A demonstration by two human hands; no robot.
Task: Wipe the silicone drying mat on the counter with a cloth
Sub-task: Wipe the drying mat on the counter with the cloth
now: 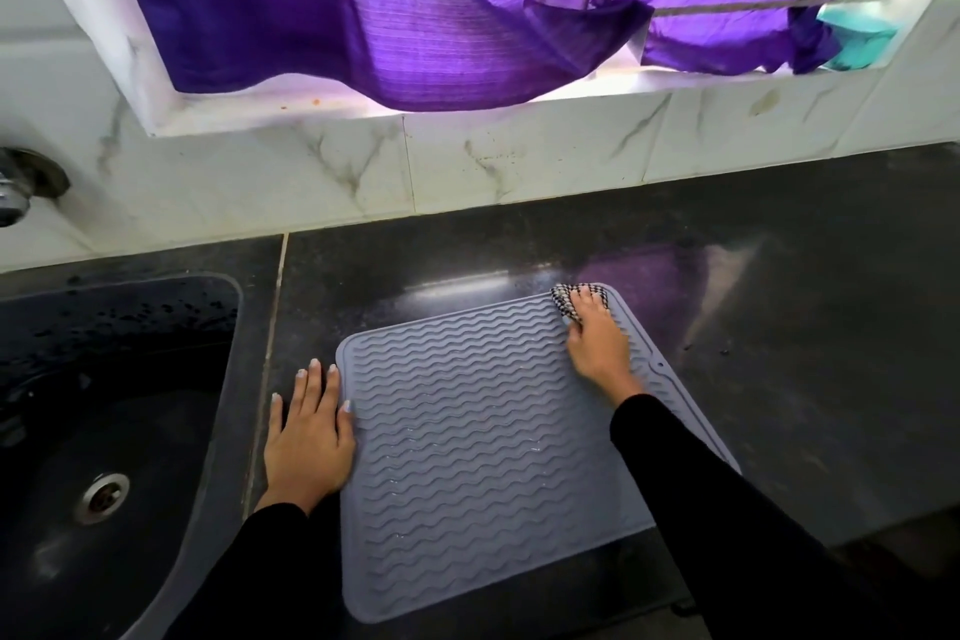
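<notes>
Fingers (584, 299) of right hand (597, 346) covering most of checked cloth (563, 301), mat (483, 437) corner hidden

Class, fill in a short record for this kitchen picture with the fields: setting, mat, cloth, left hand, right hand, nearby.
setting: dark counter beside a dark sink, below a marble-look tiled wall
mat: grey silicone drying mat with wavy ridges, lying flat on the counter
cloth: black-and-white checked cloth at the mat's far right corner
left hand: left hand flat, fingers straight, resting on the counter and the mat's left edge
right hand: right hand holds the cloth against the mat
nearby: purple curtain hanging above; tap at left
</notes>
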